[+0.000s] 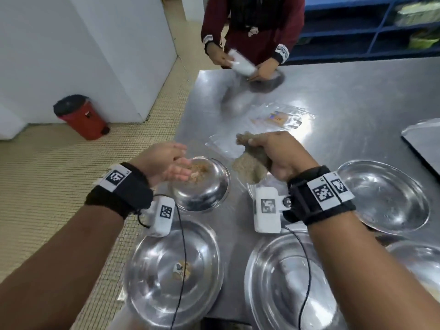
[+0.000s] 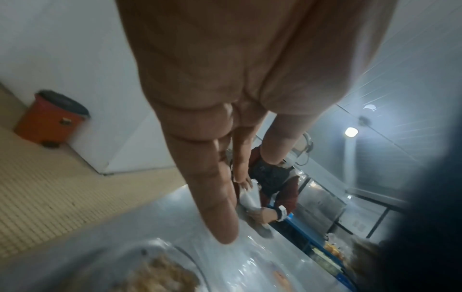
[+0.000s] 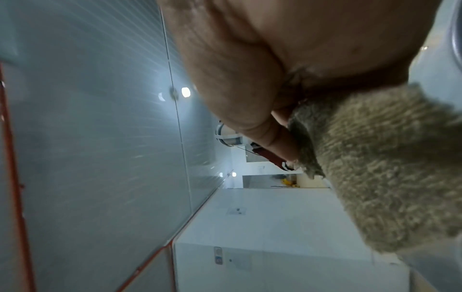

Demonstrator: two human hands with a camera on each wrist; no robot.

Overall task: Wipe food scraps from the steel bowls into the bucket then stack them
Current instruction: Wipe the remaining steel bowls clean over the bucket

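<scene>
Surface: steel table (image 1: pixel 345 96) over a tan tiled floor, white wall panels to the left.
Left hand: left hand (image 1: pixel 164 160) hovers over the small bowl, fingers straight and together, holding nothing.
Small bowl: small steel bowl (image 1: pixel 209 186) sits near the table's left edge with brownish food scraps (image 1: pixel 197 170) inside, just under the fingertips.
Right hand: right hand (image 1: pixel 283 153) is curled tight round a beige cloth (image 1: pixel 247 165), which hangs from the fist above the table, right of the small bowl.
Other bowls: one near-left bowl (image 1: pixel 173 265) with a few scraps in it, a near-centre bowl (image 1: pixel 278 282) partly hidden by the right forearm, a right bowl (image 1: pixel 390 198) beyond the wrist.
Bucket: red bin (image 1: pixel 82 117) with a dark liner stands on the floor by the wall, well apart from the table.
Far side: another person (image 1: pixel 252 27) in a maroon top handles a white bag (image 1: pixel 241 63) over a blurred bowl.
Between: clear plastic bags (image 1: pixel 276 117) lie on the table.
Background: blue shelving (image 1: pixel 371 27) at far right.
</scene>
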